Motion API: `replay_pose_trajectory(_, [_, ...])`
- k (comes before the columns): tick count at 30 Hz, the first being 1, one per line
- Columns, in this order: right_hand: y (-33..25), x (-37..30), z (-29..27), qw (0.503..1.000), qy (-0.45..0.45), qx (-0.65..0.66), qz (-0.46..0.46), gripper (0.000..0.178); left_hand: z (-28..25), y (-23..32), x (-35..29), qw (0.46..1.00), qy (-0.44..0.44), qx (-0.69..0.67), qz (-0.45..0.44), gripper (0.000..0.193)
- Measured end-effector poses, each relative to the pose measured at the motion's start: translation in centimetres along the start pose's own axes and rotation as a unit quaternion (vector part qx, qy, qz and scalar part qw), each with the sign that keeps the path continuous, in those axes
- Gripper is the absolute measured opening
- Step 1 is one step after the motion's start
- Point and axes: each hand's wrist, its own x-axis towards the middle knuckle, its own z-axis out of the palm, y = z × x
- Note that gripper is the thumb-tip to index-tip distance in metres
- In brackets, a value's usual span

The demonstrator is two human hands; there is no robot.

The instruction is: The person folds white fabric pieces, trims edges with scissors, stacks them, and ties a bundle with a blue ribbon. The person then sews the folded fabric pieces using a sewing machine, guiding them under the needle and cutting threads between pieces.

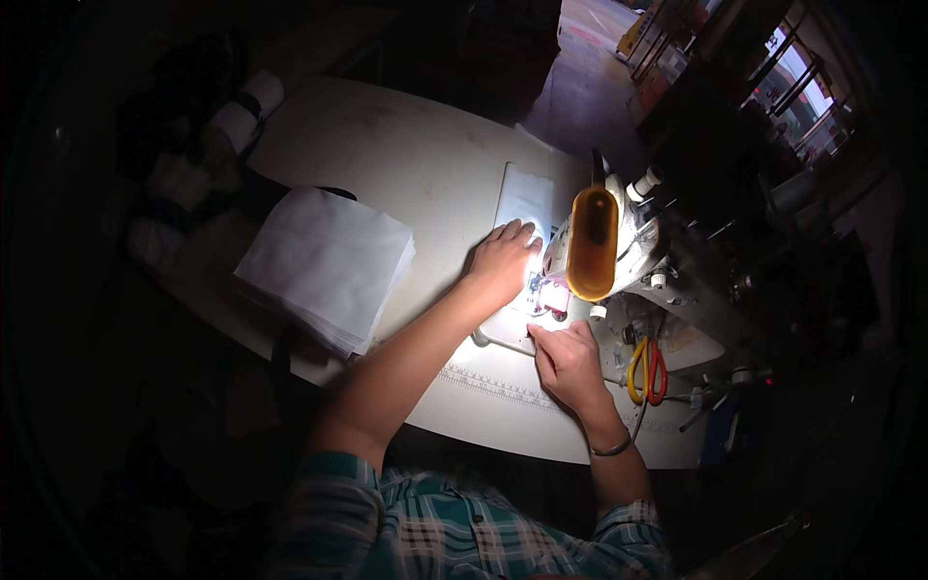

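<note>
A sewing machine [633,242] with an amber oval cover stands right of centre, its lamp lighting the needle area. Under the lamp, a pale strip of fabric [525,193] runs toward the far side of the table. My left hand [505,263] lies on that strip, left of the needle, fingers stretched out and flat. In front of the presser foot [554,298] is my right hand [570,362], its fingers curled and thumb and forefinger close together at the near edge of the machine bed. What they pinch, if anything, is too small to make out.
A stack of white sheets [324,261], fabric or paper, sits left on the pale table [387,126]. Scissors with yellow and red handles [648,370] lie right of my right hand. A ruler scale [503,387] runs along the near edge. White rolls [232,126] stand far left.
</note>
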Motion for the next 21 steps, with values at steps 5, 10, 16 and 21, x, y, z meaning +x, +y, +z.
replay_pose_trajectory(5, [-0.3, 0.3, -0.1, 1.0, -0.016, 0.019, 0.011, 0.024, 1.3, -0.6, 0.9, 0.998, -0.023, 0.056, -0.024, 0.041])
replay_pose_trajectory(10, [-0.3, -0.1, -0.6, 0.999, -0.006, 0.034, 0.024, 0.023, -5.9, 2.7, -3.0, 0.989, 0.021, 0.137, 0.06, 0.036])
replay_pose_trajectory(16, [-1.7, 0.3, -1.2, 0.999, -0.018, 0.04, -0.018, 0.025, -19.6, -3.2, -12.2, 0.963, 0.139, 0.208, -0.104, 0.039])
replay_pose_trajectory(21, [-2.2, 0.5, -1.4, 0.998, -0.031, 0.034, -0.032, 0.024, -23.3, -12.6, -17.1, 0.931, 0.107, 0.246, -0.249, 0.02])
